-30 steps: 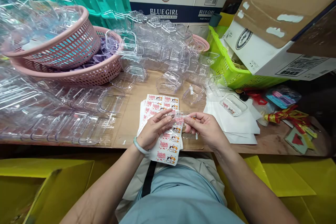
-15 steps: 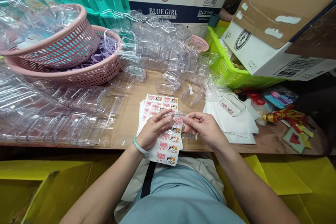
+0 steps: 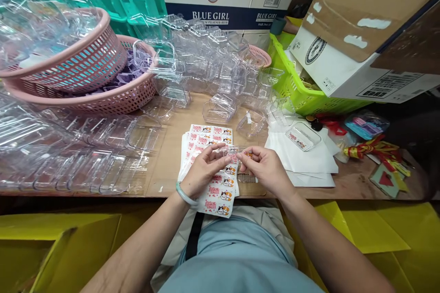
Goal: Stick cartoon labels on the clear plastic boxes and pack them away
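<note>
My left hand [image 3: 205, 168] is closed around a small clear plastic box [image 3: 231, 149], its thumb lying along the near side. My right hand [image 3: 266, 165] pinches a small printed cat sticker [image 3: 248, 155] against the right part of that box; the fingers partly cover it. Beneath both hands lie stacked sticker sheets [image 3: 220, 197] with pink lettering and cartoon cats, slightly overhanging the front table edge. Another clear piece [image 3: 248, 178] rests under my right hand. To the right, a clear box with a sticker on it [image 3: 303, 136] sits on white paper sheets [image 3: 309, 160].
Clear plastic boxes [image 3: 117, 132] cover the left side and are piled at the back [image 3: 206, 55]. Pink baskets [image 3: 137, 91] stand back left, one stacked in another. A lime-green crate [image 3: 292, 87] bears a tilted carton [image 3: 340, 68]. A red-and-gold ribbon [image 3: 371, 149] lies far right.
My left thumb has slid slightly right along the box, closer to my right fingertips. The view has shifted a little; my right hand keeps its pinch at the box.
</note>
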`<act>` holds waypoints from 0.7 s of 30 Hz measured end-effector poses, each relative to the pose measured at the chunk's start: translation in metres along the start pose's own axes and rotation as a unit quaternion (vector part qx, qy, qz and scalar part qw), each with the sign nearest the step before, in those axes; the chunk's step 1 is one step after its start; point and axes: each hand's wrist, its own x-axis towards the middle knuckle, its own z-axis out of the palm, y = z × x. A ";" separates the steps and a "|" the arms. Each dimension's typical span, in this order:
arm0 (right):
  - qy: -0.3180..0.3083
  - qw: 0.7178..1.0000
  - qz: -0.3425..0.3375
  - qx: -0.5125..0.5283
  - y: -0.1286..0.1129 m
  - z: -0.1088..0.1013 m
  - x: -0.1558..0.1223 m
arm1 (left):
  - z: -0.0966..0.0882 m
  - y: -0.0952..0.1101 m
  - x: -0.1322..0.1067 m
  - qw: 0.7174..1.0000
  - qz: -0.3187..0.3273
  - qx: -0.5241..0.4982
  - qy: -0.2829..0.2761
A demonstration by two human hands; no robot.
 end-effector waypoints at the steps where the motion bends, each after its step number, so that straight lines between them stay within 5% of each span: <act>1: 0.010 1.000 -0.010 -0.019 0.001 0.001 -0.001 | 0.002 -0.001 0.000 1.000 0.007 0.014 0.006; 4: 0.063 0.992 -0.045 -0.099 0.009 -0.001 -0.004 | 0.004 -0.006 0.002 0.999 0.034 0.036 0.015; 7: 0.194 0.965 -0.079 -0.156 0.019 -0.013 -0.004 | 0.006 -0.007 0.003 0.997 0.039 0.058 0.035; 10: 0.266 0.956 -0.082 -0.093 0.027 -0.025 -0.004 | 0.013 -0.003 0.001 0.995 0.032 0.085 0.047; 14: 0.104 0.994 -0.039 0.005 0.030 -0.035 -0.011 | 0.033 0.002 -0.001 0.995 0.055 0.084 -0.016; 18: -0.041 0.998 -0.018 0.050 0.037 -0.064 -0.028 | 0.052 -0.006 0.004 0.990 0.029 0.081 -0.114; 21: 0.051 0.996 -0.076 -0.021 0.061 -0.101 -0.041 | 0.056 -0.017 0.004 0.977 0.067 0.155 -0.130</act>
